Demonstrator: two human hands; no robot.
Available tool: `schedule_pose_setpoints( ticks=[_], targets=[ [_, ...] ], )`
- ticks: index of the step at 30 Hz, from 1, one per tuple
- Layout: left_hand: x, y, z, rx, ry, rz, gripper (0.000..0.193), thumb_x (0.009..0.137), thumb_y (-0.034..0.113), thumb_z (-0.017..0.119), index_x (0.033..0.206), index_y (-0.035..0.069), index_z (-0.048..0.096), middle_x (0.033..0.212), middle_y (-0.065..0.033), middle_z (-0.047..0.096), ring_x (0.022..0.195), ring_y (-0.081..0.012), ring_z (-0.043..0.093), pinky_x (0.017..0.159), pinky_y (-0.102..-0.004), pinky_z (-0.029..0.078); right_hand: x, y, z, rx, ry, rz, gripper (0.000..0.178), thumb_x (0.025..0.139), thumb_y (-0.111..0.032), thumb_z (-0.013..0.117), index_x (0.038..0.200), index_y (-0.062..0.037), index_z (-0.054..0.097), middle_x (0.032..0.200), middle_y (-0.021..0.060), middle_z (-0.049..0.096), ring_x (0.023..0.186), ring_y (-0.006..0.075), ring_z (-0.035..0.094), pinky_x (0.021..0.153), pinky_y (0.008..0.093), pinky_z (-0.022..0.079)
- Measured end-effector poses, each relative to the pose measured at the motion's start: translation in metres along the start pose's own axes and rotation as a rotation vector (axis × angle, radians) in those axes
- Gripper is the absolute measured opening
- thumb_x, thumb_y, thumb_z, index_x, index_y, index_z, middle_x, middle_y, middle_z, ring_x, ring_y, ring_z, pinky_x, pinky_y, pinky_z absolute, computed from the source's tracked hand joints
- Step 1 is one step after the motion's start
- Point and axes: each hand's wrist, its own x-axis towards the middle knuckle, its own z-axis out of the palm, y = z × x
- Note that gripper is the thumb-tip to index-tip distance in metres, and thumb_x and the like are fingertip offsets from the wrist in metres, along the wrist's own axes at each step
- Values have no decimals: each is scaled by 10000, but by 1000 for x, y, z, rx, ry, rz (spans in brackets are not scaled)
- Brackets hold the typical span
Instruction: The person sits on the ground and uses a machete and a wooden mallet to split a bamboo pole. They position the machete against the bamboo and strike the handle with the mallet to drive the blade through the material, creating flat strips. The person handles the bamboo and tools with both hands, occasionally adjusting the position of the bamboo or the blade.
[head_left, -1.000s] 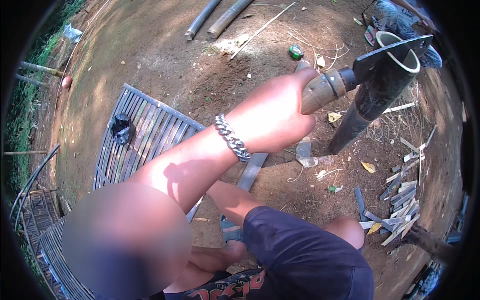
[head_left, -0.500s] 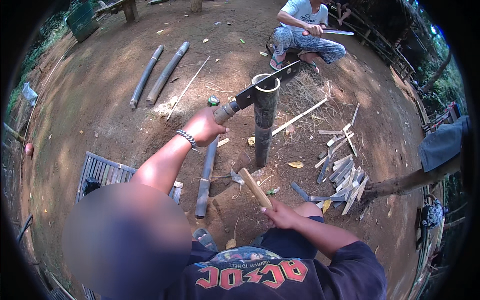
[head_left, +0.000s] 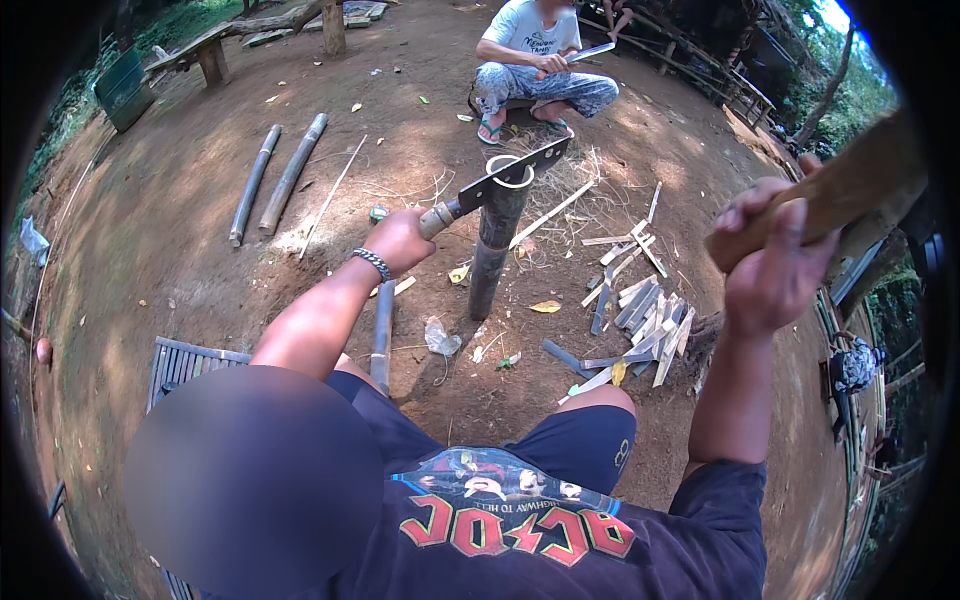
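Note:
My left hand [head_left: 397, 240] is closed round the wooden handle of a machete [head_left: 515, 177]. Its dark, hole-pierced blade lies across the open top of an upright bamboo tube [head_left: 493, 245]. The tube stands on the soil in front of me. High at the right, my right hand [head_left: 772, 262] grips the thick wooden handle of a hatchet [head_left: 840, 195], raised close to the camera; its head does not show now. A second bamboo pole [head_left: 382, 335] lies on the ground below my left wrist.
Cut bamboo strips [head_left: 645, 320] lie heaped at the right, near a tree stump. Two bamboo poles [head_left: 290, 175] rest at the far left, and a slatted bamboo panel [head_left: 195, 362] at the near left. A co-worker [head_left: 535, 75] squats ahead, holding a long blade. A plastic bag [head_left: 441, 337] lies near the tube.
My right hand has swung the hatchet from low in front of me up to the right. My left hand still holds the machete across the tube's top. The whole view has shifted.

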Motion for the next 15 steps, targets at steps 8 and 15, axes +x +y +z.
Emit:
schedule_pose_setpoints(
  ticks=[8, 15],
  targets=[
    [10, 13, 9, 51, 20, 8, 365, 769, 188, 717, 1102, 42, 679, 938, -222, 729, 924, -378, 715, 853, -455, 555, -79, 96, 33, -521, -254, 537, 384, 1050, -273, 531, 1287, 4, 412, 894, 176, 640, 859, 307, 660, 787, 462, 532],
    [10, 5, -16, 130, -61, -18, 364, 771, 189, 714, 1099, 40, 660, 971, -231, 722, 953, -387, 707, 844, -472, 552, -5, 56, -2, -262, -311, 682, 242, 1078, -260, 527, 1196, -52, 490, 791, 1, 591, 614, 104, 578, 529, 277, 489]
  ],
)
